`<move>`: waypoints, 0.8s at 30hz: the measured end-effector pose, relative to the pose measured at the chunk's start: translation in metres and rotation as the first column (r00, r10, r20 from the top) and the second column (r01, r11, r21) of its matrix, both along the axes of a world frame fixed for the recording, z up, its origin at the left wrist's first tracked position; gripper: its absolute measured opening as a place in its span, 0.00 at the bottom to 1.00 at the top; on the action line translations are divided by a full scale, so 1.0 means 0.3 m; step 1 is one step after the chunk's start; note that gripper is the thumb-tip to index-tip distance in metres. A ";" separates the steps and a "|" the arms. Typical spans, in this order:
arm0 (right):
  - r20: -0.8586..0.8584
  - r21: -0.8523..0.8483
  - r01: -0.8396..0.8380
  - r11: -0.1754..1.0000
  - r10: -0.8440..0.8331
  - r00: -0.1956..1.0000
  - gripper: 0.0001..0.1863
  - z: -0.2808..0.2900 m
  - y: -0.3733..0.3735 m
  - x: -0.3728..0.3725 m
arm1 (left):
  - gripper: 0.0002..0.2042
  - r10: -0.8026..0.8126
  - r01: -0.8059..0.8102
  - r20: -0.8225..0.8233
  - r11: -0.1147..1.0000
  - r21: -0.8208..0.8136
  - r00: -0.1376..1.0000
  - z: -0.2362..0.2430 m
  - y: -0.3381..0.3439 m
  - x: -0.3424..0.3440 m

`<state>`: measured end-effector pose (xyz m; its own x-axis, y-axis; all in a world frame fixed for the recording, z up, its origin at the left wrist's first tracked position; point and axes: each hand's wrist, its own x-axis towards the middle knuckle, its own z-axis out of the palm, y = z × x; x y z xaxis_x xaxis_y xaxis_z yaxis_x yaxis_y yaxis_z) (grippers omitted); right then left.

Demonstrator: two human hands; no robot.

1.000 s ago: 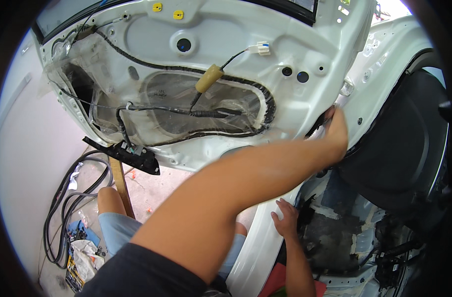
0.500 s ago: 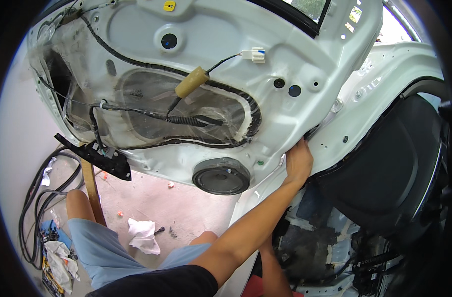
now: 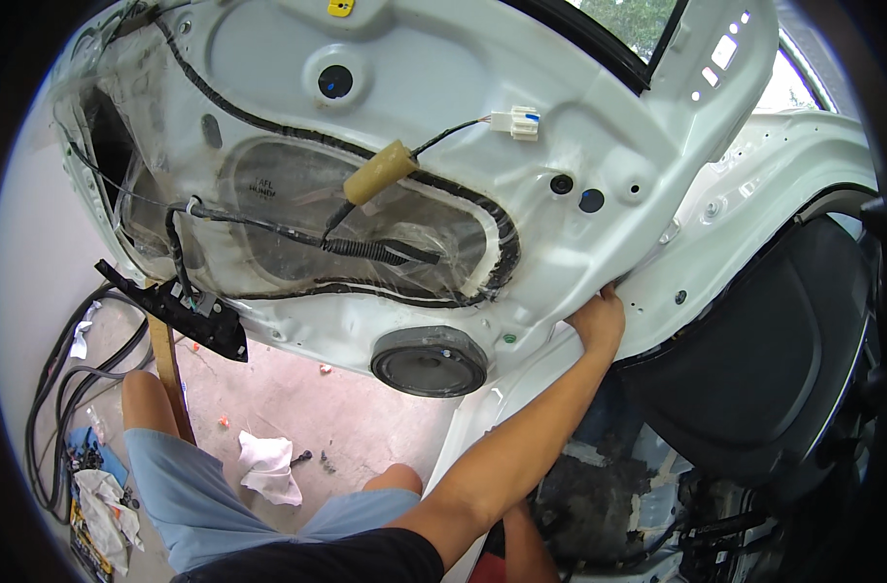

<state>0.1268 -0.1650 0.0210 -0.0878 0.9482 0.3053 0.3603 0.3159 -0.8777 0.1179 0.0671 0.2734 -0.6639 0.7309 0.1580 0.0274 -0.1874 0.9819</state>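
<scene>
Across the front of my lap, my left arm in a black sleeve reaches to the right. My left hand (image 3: pixel 601 323) is at the gap between the open white car door (image 3: pixel 570 257) and the white door frame (image 3: pixel 657 311) of the car body. Its fingers look curled, with the tips partly hidden at the door's lower edge, and whatever they grip cannot be made out. Close by in the lower door sits a round grey speaker (image 3: pixel 429 364). A second forearm, seemingly my right, shows below the left one; its hand is hidden behind the left arm.
A white connector (image 3: pixel 517 122) and tan foam sleeve (image 3: pixel 380 173) hang from the door's wiring. A black trim piece (image 3: pixel 186 316) dangles at lower left above a wooden post (image 3: pixel 167 369). Black cables and crumpled paper (image 3: pixel 268 468) lie on the floor. A dark seat (image 3: pixel 745 350) stands right.
My view has shifted slightly, so the door and frame appear lower. My left hand stays at the gap, its wrist turned a little and its fingertips slightly farther right.
</scene>
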 end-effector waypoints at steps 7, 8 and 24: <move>0.020 -0.042 0.040 0.998 -0.039 0.999 0.28 0.011 0.039 -0.016 | 0.19 -0.225 0.225 -0.007 0.973 0.048 0.974 0.023 -0.069 -0.080; -0.109 -0.145 0.041 0.989 -0.057 0.992 0.28 0.007 0.041 -0.019 | 0.19 -0.288 0.286 0.015 0.954 0.086 0.958 0.023 -0.081 -0.096; 0.411 0.125 0.092 0.988 -0.136 0.901 0.28 0.042 0.032 -0.027 | 0.31 -0.539 0.652 0.568 0.759 0.006 0.622 -0.115 -0.053 -0.072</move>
